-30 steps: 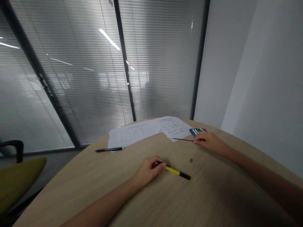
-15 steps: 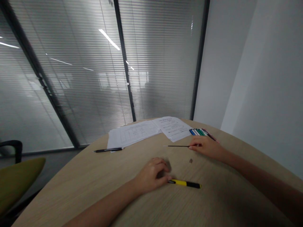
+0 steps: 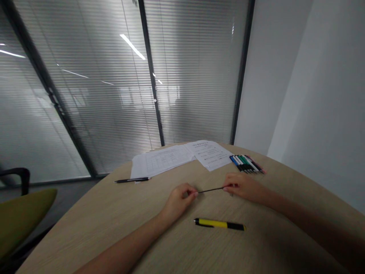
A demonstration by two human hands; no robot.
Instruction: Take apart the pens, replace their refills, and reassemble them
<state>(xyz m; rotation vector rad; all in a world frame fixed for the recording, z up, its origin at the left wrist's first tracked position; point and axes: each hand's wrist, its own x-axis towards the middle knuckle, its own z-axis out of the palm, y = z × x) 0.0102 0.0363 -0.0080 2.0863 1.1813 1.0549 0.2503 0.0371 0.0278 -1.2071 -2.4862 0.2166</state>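
Just above the wooden surface point(image 3: 114, 228), between the two hands, a thin black refill point(image 3: 211, 189) is held nearly level. Its left end is pinched by the closed fingertips of the left hand point(image 3: 178, 201), and its right end by the thumb and fingers of the right hand point(image 3: 242, 187). A yellow pen point(image 3: 219, 224) is laid flat nearer than both hands, untouched.

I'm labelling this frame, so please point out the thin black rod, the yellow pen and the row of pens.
thin black rod point(image 3: 211, 189): head view, middle of its shaft.
yellow pen point(image 3: 218, 223): head view, on the yellow barrel.
row of pens point(image 3: 247, 164): head view, a barrel mid-row.
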